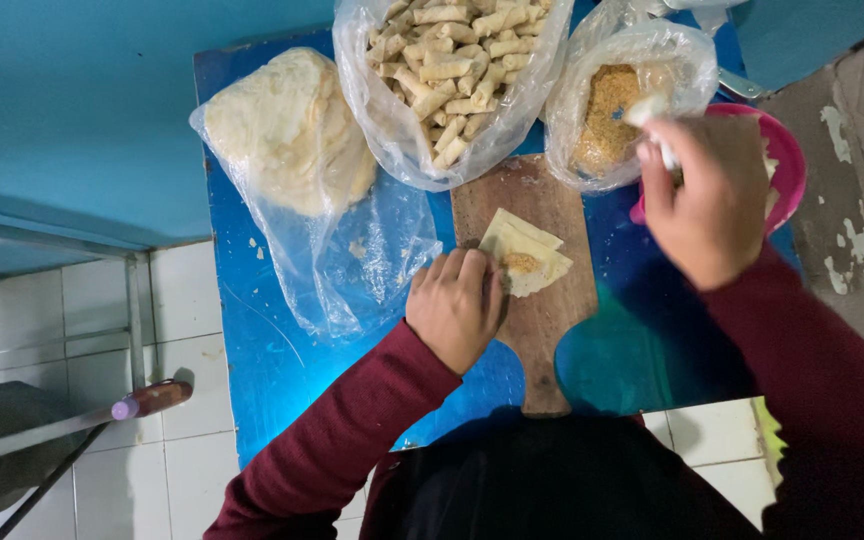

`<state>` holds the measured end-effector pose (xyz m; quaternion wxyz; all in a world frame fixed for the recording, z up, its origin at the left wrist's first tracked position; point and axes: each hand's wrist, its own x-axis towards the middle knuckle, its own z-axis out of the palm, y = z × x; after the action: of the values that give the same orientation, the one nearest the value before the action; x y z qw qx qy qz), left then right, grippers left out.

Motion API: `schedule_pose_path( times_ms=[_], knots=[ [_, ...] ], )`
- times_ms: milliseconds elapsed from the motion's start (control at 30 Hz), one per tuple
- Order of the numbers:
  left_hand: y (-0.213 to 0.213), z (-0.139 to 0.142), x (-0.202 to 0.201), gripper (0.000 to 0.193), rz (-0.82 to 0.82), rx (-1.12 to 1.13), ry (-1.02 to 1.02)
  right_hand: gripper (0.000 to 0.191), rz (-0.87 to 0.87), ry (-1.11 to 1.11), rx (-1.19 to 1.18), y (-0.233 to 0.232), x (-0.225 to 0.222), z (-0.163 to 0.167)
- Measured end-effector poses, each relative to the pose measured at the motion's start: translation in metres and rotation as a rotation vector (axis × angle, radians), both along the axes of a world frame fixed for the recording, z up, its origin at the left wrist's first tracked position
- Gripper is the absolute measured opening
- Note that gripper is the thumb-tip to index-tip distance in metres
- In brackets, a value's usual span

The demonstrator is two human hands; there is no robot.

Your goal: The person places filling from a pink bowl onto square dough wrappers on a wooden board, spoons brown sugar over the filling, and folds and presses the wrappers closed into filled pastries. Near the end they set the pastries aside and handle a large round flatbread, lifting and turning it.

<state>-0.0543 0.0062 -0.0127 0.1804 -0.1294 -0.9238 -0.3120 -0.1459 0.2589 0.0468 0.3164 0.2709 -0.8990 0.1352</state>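
Left hand [457, 305] presses folded wrapper [524, 252] on wooden board [542, 330], centre frame; right hand [707, 195] pinches white scrap over pink bowl [790, 165], upper right.

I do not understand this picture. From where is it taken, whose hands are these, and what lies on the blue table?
It is one picture, from a camera worn on a person's head, looking down. Both hands are that person's own. The left hand presses a half-folded pastry sheet with filling onto a wooden board. The right hand is raised over a pink bowl, pinching something pale and blurred. On the blue table lie clear bags: stacked sheets, finished rolls and brown crumbly filling.
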Motion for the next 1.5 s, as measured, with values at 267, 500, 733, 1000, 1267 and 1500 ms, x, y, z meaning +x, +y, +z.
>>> schedule_pose_path(
  times_ms=[267, 500, 733, 1000, 1267, 1500],
  knots=[
    [0.002, -0.001, -0.006, 0.016, -0.11, 0.248, 0.016, 0.011, 0.157, -0.25, -0.016, -0.034, 0.025, 0.02],
    [0.012, -0.01, -0.011, 0.019, -0.133, 0.411, -0.02, 0.008, 0.194, -0.481, -0.036, -0.044, 0.04, -0.008],
    [0.009, -0.004, -0.017, 0.023, -0.174, 0.19, 0.071, 0.011, 0.201, -0.528, -0.07, -0.042, 0.033, -0.015],
    [0.009, 0.003, -0.016, 0.016, -0.091, 0.034, 0.085, 0.014, 0.295, -0.724, -0.359, -0.042, 0.035, -0.016],
    [0.005, -0.001, -0.018, 0.018, -0.122, 0.007, 0.1, 0.023, 0.335, -0.749, -0.382, -0.05, 0.032, -0.028],
    [-0.001, -0.006, -0.021, 0.028, -0.201, -0.075, 0.105, 0.019, 0.405, -0.559, -0.167, -0.049, 0.031, -0.017]
  ],
)
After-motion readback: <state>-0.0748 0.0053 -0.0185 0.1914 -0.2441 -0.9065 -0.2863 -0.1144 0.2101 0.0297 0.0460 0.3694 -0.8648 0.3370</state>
